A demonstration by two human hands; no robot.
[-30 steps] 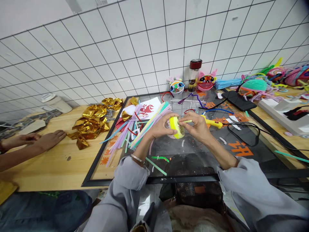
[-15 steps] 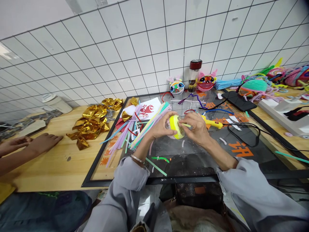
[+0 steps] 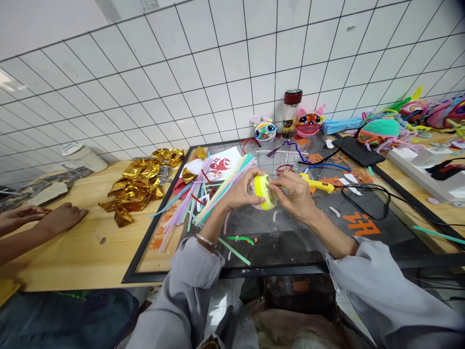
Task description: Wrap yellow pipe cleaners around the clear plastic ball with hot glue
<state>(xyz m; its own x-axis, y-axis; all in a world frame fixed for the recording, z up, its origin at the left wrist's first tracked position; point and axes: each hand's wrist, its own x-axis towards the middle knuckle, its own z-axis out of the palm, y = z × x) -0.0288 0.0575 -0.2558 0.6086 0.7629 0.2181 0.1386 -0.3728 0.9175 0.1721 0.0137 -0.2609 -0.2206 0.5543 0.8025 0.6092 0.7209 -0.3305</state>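
Note:
My left hand (image 3: 241,191) is closed around the side of a small, clear, rounded container (image 3: 268,196), tilted with its open end toward the right. Bright yellow pipe cleaner (image 3: 260,189) is wound in bands around it. At the rim, the thumb and fingers of my right hand (image 3: 295,194) pinch the strand's end, which they mostly hide. Just behind that hand lies a yellow glue gun (image 3: 319,184). A bundle of pastel pipe cleaners (image 3: 221,191) spreads beside my left wrist.
Two decorated animal heads (image 3: 265,130) and a lidded bottle (image 3: 290,116) stand by the wall. A phone (image 3: 358,151), black cable (image 3: 385,213) and power strip (image 3: 428,177) occupy the right. Gold foil (image 3: 140,179) and another person's hands (image 3: 60,218) are on the left.
My right fingers have drawn in closer to the container's rim, and less of the yellow strand shows between them. My left hand keeps its hold. The co-worker's hands have shifted slightly left.

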